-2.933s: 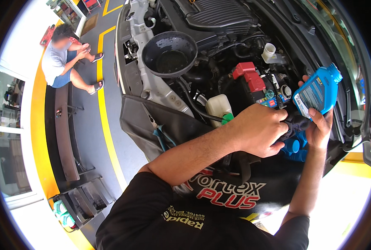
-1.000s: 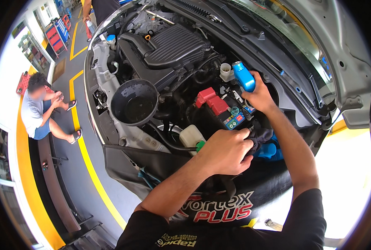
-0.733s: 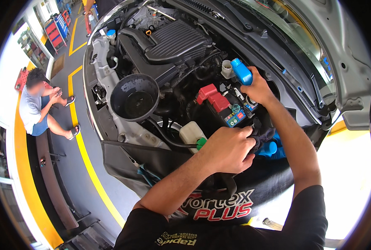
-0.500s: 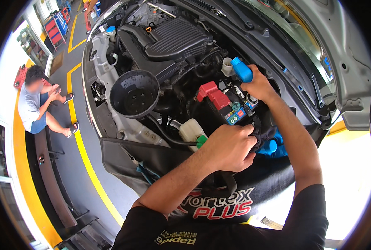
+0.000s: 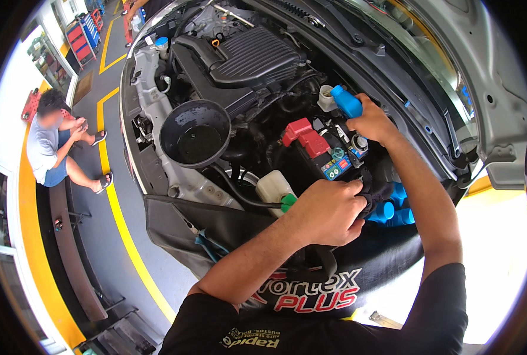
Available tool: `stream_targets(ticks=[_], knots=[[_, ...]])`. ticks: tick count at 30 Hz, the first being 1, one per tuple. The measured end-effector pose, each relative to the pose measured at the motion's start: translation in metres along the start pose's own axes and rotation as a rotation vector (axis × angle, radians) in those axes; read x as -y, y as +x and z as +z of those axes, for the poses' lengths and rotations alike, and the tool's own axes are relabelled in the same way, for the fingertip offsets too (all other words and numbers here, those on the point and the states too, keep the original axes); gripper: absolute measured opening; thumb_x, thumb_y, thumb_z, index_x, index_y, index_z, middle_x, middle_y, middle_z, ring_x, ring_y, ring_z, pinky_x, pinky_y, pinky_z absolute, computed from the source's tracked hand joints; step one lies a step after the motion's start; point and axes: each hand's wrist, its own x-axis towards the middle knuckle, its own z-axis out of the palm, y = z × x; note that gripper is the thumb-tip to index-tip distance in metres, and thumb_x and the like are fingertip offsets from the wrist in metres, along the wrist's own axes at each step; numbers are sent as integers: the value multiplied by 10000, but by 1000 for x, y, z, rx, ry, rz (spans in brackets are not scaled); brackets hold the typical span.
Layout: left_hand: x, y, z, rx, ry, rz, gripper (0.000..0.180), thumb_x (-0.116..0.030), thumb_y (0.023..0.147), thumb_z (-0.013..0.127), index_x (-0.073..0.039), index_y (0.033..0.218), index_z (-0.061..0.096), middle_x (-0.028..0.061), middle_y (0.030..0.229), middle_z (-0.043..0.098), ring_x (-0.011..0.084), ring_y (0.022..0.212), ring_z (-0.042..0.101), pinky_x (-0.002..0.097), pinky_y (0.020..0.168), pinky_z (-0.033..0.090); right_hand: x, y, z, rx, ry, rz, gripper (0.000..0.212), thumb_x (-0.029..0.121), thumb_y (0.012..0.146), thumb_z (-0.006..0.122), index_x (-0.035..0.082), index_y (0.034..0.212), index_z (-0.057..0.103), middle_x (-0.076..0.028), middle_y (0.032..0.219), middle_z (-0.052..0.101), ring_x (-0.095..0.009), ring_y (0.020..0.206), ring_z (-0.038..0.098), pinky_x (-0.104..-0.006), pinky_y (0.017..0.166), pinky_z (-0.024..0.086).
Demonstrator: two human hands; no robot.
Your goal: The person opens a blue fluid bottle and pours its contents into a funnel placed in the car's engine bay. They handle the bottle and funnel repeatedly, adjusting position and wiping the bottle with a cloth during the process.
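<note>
My right hand is wrapped round a blue plastic bottle. The bottle leans to the left, its mouth close beside the top of a small whitish reservoir in the engine bay; whether liquid flows cannot be seen. Nearer to me, my left hand is closed, its fingertips on a bunched black cloth by the battery. The battery has a red terminal cover. More blue bottles lie just right of my left hand, partly hidden by the cloth and my right forearm.
A wide black funnel stands at the left of the engine bay. A pale plastic tank with a green cap is near my left wrist. A black fender cover drapes the front edge. A seated person is at far left.
The view has shifted slightly. My right hand still holds the blue bottle, its mouth a little closer to the whitish reservoir. My left hand stays closed at the black cloth.
</note>
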Motion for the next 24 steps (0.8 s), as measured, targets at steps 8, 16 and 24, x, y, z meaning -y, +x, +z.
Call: stream_targets(ticks=[8,16,24], knots=[[0,0,0,33,10,-13,254,-259,835,822,-30,805,714,148,985,712,321,709,730,444,634,593,-2,1,2,-5,16,5,932,232,728,819,42,1575,481,-290,1305,731,-444,1272,701,-478,1096,542],[-1,0,-1,29,17,-15,254,-258,836,821,-29,807,715,149,990,714,325,715,733,446,639,598,-4,2,6,-44,23,-9,824,184,709,806,58,1481,548,-255,1217,734,-409,1164,725,-472,1026,547],[-3,-4,0,23,12,-30,262,-264,832,826,-27,809,717,142,968,701,330,708,724,453,642,594,-11,0,15,-32,130,-16,848,182,716,817,33,1499,528,-243,1217,724,-376,1148,717,-445,1026,536]])
